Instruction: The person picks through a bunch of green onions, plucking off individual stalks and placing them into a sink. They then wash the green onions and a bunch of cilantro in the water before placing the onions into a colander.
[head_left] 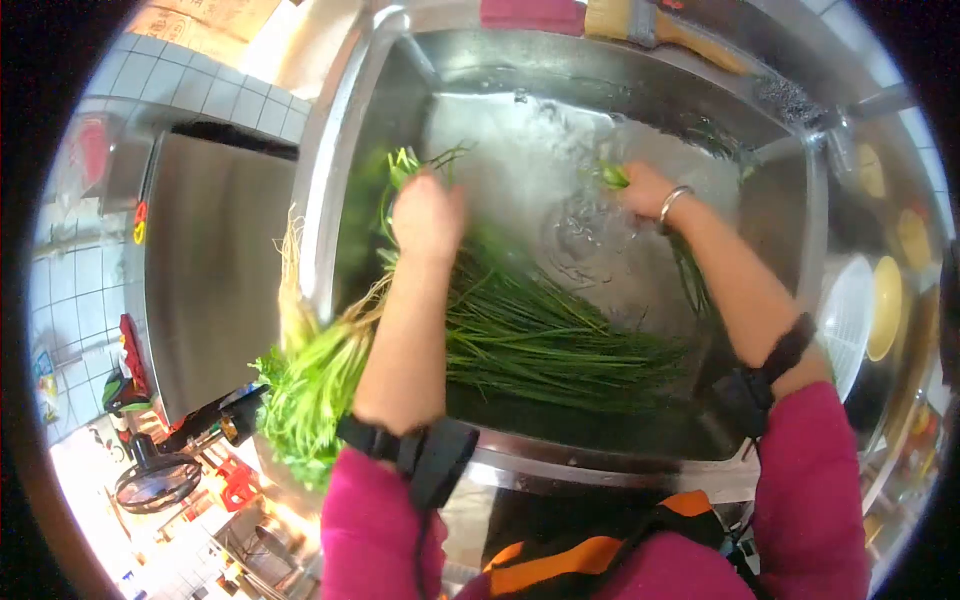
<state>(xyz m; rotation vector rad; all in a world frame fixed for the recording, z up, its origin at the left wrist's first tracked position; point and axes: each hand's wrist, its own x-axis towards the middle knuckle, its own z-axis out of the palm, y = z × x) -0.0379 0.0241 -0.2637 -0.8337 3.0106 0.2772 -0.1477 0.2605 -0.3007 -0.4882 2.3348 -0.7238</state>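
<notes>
My left hand [428, 215] is closed over the left side of a metal sink [325, 170], with green stalks [404, 165] sticking out above the fist. Over the water [520, 160], my right hand [648, 190] is closed on a small bunch of long greens [690, 275]. Its pale green end pokes out to the left, while dark leaves trail below the wrist. A large heap of long thin greens [560, 345], like scallions or chives, lies along the near side of the sink. The fingertips of both hands are partly hidden.
Leafy greens [310, 385] with pale roots hang over the sink's left rim. A wooden-handled brush [640, 22] and a steel scourer [785, 98] rest on the far rim. A white colander [846, 325] and a yellow bowl [884, 308] stand at right. A metal surface [220, 260] adjoins at left.
</notes>
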